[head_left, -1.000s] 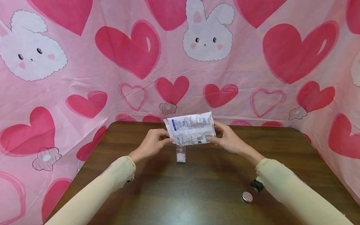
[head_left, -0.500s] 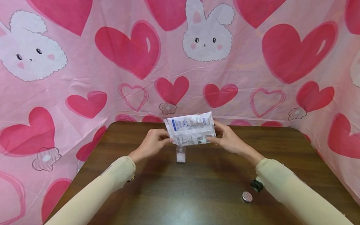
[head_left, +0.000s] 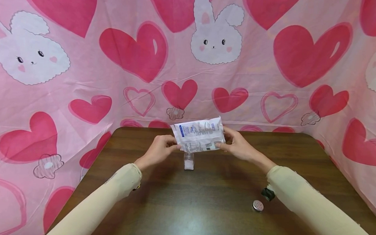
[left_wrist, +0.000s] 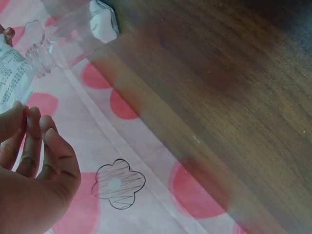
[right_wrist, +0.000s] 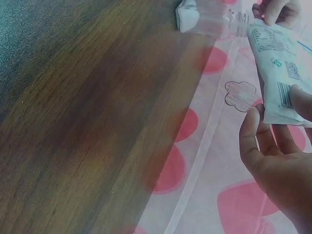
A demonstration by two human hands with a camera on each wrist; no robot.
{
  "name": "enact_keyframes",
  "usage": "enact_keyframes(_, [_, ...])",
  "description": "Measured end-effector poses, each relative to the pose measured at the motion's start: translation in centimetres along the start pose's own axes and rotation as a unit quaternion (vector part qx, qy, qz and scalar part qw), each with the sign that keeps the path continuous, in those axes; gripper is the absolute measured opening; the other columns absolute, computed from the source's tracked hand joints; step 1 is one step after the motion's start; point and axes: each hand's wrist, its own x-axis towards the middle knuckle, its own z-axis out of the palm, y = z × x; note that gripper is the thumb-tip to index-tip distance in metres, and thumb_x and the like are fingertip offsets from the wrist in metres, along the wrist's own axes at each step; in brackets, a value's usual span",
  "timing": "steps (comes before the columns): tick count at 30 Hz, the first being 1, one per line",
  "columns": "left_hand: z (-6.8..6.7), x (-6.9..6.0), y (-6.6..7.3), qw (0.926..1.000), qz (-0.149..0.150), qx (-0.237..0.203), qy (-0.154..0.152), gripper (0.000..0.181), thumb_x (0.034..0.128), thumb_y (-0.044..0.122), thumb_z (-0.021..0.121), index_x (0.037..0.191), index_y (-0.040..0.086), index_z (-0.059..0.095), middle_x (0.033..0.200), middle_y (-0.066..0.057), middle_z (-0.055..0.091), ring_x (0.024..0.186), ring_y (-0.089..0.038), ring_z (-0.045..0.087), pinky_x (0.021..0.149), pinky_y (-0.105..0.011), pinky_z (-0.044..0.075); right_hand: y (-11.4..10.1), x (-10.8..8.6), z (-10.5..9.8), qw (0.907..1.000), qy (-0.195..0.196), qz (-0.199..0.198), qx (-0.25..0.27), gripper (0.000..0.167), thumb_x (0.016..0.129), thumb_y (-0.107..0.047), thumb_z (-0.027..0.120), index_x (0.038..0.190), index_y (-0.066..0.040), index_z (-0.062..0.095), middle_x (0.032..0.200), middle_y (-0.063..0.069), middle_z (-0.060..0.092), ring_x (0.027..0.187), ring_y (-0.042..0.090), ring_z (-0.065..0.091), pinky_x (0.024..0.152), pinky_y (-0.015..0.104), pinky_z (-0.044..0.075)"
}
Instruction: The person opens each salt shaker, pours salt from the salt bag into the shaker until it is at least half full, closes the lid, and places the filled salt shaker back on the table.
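A white printed packet (head_left: 200, 135) is held in the air by both hands, its left end tipped lower than its right. My left hand (head_left: 158, 149) pinches the packet's lower left corner between thumb and fingers. The right hand (head_left: 238, 145) grips the other end, with its thumb on the printed face, as the right wrist view shows near the barcode. Just below the packet stands a small clear bottle (head_left: 189, 162), uncapped and upright, with white contents (left_wrist: 102, 24) at its bottom. In the head view the packet hides the bottle's mouth; the left wrist view shows its threaded neck (left_wrist: 39, 61) close against the packet.
A round metal lid with holes (head_left: 258, 205) lies on the dark wooden table (head_left: 159, 207) beside the right forearm. A dark object (head_left: 268, 194) sits at the right cuff. Behind the table hangs a pink cloth (head_left: 184, 68) with hearts and rabbits.
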Motion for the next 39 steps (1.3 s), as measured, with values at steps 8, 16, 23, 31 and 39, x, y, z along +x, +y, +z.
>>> enact_keyframes(8, [-0.13, -0.04, 0.19, 1.0, 0.004, 0.0, 0.0, 0.006, 0.0917, 0.005, 0.082, 0.097, 0.008, 0.083, 0.09, 0.0, 0.074, 0.074, -0.017, 0.06, 0.068, -0.033, 0.053, -0.09, -0.02, -0.04, 1.0, -0.001, -0.001, -0.001, 0.064, 0.096, 0.001, 0.074, 0.153, -0.005, 0.048, 0.132, 0.024, 0.066, 0.107, 0.039, 0.068, 0.073, 0.042, 0.062])
enact_keyframes(16, [-0.17, -0.07, 0.16, 1.0, -0.001, 0.001, 0.0, 0.007, 0.0918, 0.005, 0.083, 0.098, 0.008, 0.083, 0.092, 0.0, 0.074, 0.074, -0.016, 0.06, 0.068, -0.032, 0.052, -0.15, 0.07, 0.04, 1.0, 0.001, 0.0, -0.003, 0.063, 0.095, 0.002, 0.075, 0.152, -0.004, 0.049, 0.129, 0.024, 0.066, 0.105, 0.038, 0.068, 0.071, 0.043, 0.062])
enact_keyframes(23, [-0.19, -0.01, 0.07, 1.0, -0.003, 0.001, -0.002, 0.007, 0.0918, 0.006, 0.083, 0.098, 0.008, 0.083, 0.092, 0.0, 0.074, 0.073, -0.016, 0.059, 0.067, -0.032, 0.052, -0.24, 0.08, 0.1, 1.0, -0.001, 0.0, 0.003, 0.063, 0.095, 0.003, 0.074, 0.152, -0.003, 0.048, 0.129, 0.025, 0.066, 0.106, 0.039, 0.068, 0.071, 0.043, 0.062])
enact_keyframes(31, [-0.23, 0.0, 0.26, 1.0, -0.004, 0.007, -0.002, 0.007, 0.0917, 0.006, 0.083, 0.098, 0.008, 0.083, 0.09, 0.0, 0.074, 0.075, -0.016, 0.061, 0.071, -0.034, 0.054, -0.32, 0.02, -0.01, 1.0, -0.001, -0.001, 0.001, 0.063, 0.096, 0.003, 0.074, 0.153, -0.003, 0.048, 0.129, 0.025, 0.066, 0.106, 0.04, 0.068, 0.072, 0.044, 0.062])
enact_keyframes(39, [-0.24, -0.08, 0.43, 0.9999, -0.011, 0.004, -0.002, 0.007, 0.0917, 0.006, 0.083, 0.098, 0.008, 0.083, 0.091, 0.0, 0.074, 0.076, -0.016, 0.062, 0.072, -0.034, 0.054, -0.37, -0.04, -0.03, 1.0, -0.002, -0.002, 0.001, 0.062, 0.096, 0.003, 0.074, 0.153, -0.003, 0.048, 0.13, 0.025, 0.066, 0.107, 0.04, 0.068, 0.072, 0.043, 0.062])
